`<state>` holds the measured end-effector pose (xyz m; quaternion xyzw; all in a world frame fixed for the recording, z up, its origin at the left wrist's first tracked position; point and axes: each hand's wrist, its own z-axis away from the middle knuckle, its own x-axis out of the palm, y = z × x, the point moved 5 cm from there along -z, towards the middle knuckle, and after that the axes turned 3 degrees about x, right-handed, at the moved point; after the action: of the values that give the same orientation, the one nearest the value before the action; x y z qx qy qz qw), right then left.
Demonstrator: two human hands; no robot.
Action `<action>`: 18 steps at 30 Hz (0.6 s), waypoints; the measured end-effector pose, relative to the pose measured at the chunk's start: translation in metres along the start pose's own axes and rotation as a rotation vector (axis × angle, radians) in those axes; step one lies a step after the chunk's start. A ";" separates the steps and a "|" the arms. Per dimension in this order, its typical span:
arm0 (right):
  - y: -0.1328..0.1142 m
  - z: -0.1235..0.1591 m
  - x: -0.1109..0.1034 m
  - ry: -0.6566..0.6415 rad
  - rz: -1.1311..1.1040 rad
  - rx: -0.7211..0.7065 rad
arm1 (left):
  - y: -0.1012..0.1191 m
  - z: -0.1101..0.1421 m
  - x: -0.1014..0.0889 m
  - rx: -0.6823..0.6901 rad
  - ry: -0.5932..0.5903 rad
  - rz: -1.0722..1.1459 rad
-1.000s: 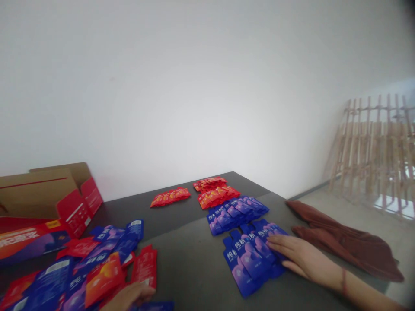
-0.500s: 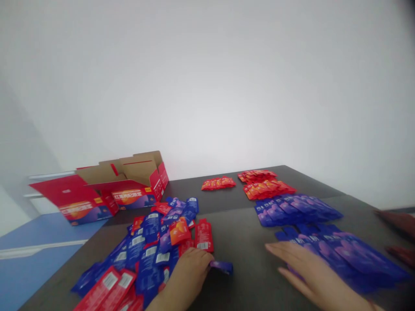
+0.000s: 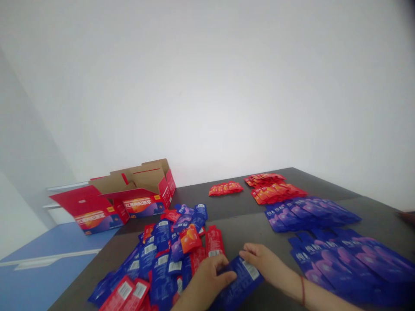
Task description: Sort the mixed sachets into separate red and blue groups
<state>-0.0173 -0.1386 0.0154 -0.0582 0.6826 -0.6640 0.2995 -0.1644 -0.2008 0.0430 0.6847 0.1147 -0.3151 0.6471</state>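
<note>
My left hand (image 3: 205, 280) and my right hand (image 3: 264, 264) both grip one blue pouch (image 3: 240, 283) lying near the front of the dark table (image 3: 240, 220). To the left of it spreads a loose heap of blue and red pouches (image 3: 165, 259). On the right, blue pouches lie in two neat rows, a near row (image 3: 343, 259) and a far row (image 3: 308, 211). Behind these sit fanned rows of red pouches (image 3: 275, 190), with a smaller red row (image 3: 226, 188) to the left.
An opened red cardboard box (image 3: 129, 198) with brown flaps stands at the table's back left. A blue surface (image 3: 39, 268) lies lower at the left. A white wall rises behind the table. Something reddish-brown (image 3: 409, 216) shows at the right edge.
The view has swung left. My right hand left the near blue row and came to the centre; both hands now hold a blue pouch taken from the heap's edge.
</note>
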 end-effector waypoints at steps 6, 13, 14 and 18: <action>-0.009 0.005 -0.007 0.131 0.491 -0.088 | 0.005 0.002 0.003 -0.038 0.091 -0.239; -0.015 0.010 0.000 0.091 0.970 -0.053 | 0.015 0.007 0.032 0.273 0.211 -0.772; -0.016 0.011 0.001 0.087 0.995 -0.049 | 0.009 0.007 0.045 0.349 0.158 -0.808; -0.019 0.016 0.005 0.104 1.085 -0.036 | -0.025 0.007 0.081 0.528 0.084 -0.958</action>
<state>-0.0197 -0.1568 0.0327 0.3304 0.6397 -0.4043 0.5640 -0.1172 -0.2243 -0.0242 0.7069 0.3565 -0.5650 0.2324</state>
